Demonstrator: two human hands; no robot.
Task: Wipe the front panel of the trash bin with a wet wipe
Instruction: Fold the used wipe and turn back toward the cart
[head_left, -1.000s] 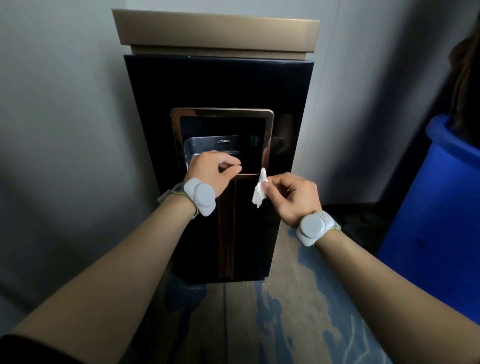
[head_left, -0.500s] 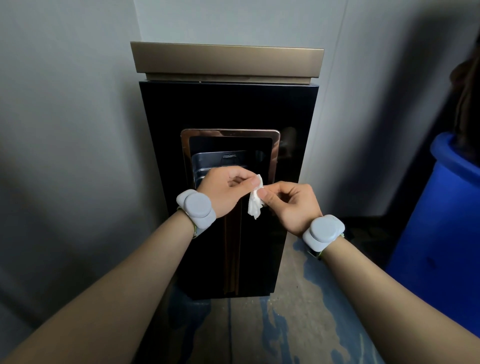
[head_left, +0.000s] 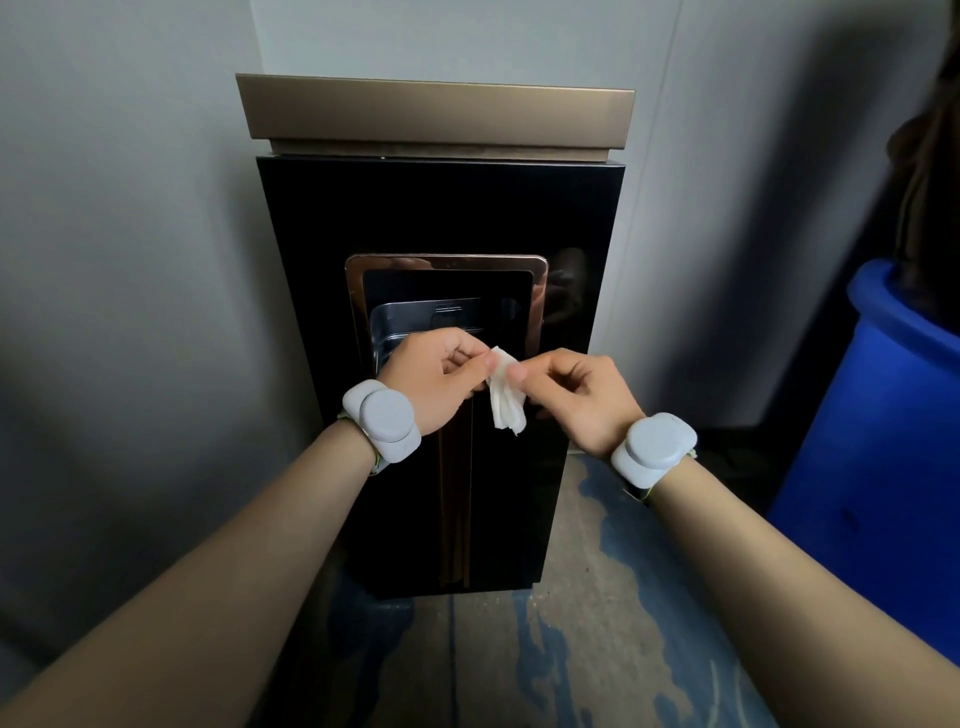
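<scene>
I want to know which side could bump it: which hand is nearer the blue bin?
The right hand. It pinches the wet wipe in front of the trash bin, on the side toward the blue bin; the left hand is farther away, beyond the wipe.

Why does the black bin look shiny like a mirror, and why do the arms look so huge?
In the head view, the glossy front panel of the trash bin reflects the room, and the copper frame round its opening catches a bright glare. The wide lens stretches the forearms near the bottom edge. Soft shadows darken the wall on both sides. The wet wipe looks sharp, not blurred.
</scene>
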